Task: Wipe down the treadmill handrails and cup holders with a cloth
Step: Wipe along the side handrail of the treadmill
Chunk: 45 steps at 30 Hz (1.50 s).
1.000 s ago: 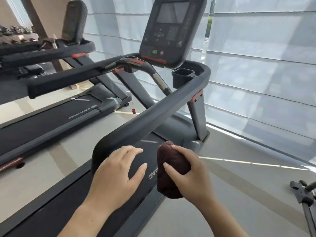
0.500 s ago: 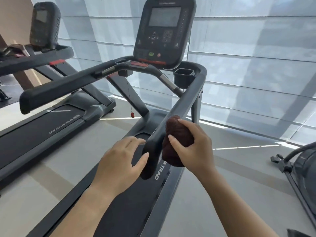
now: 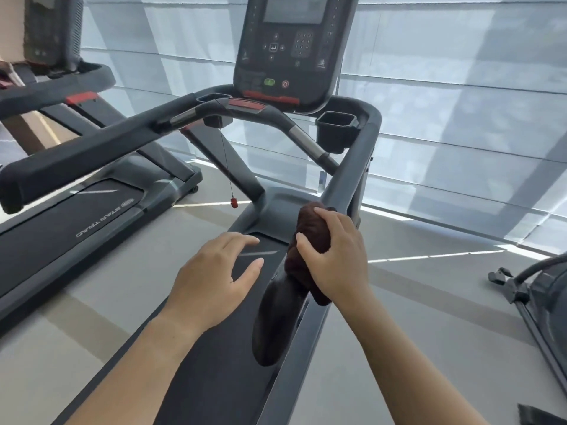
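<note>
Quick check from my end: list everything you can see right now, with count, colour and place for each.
Treadmill: one, black and grey, centre, belt running toward the camera.
Console: one, dark, screen off, top centre.
Right handrail: one, grey, under the cloth.
Left handrail: one, black, left of centre.
Cup holder: one clearly seen, black, right of the console.
Safety clip: one, red, hanging on a cord.
Second treadmill: one, black, left.
Other machine: one, dark, partly seen at the right edge.
Blinds: pale, covering the background.
Cloth: one, dark brown, bunched on the right handrail.
Left hand: open, above the belt.
Right hand: fingers gripping the cloth.
</note>
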Each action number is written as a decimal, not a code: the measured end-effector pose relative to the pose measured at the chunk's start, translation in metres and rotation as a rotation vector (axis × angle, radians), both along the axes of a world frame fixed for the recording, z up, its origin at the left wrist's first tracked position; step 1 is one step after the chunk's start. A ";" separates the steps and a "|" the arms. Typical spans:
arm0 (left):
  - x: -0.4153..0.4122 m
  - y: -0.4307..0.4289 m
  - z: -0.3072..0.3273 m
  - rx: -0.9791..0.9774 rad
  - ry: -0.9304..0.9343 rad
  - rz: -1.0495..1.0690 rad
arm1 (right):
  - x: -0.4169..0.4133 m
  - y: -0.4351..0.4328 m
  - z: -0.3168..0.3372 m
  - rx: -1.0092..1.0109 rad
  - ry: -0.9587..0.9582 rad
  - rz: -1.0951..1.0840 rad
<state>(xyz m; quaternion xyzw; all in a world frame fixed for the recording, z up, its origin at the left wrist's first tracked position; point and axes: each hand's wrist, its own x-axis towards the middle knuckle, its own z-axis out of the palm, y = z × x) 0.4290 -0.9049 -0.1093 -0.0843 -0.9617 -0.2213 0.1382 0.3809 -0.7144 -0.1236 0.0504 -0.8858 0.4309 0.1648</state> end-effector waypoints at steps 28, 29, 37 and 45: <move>-0.168 -0.038 0.070 -0.213 -0.307 -1.079 | 0.044 -0.153 0.034 0.359 -0.520 -0.930; -0.170 -0.033 0.068 -0.232 -0.312 -1.099 | 0.033 -0.149 0.036 0.356 -0.523 -0.950; -0.202 0.011 0.051 -0.298 -0.266 -1.202 | 0.032 -0.144 0.028 0.309 -0.478 -0.969; -0.243 0.034 0.024 -0.442 -0.123 -1.287 | -0.008 -0.132 0.026 0.270 -0.471 -1.063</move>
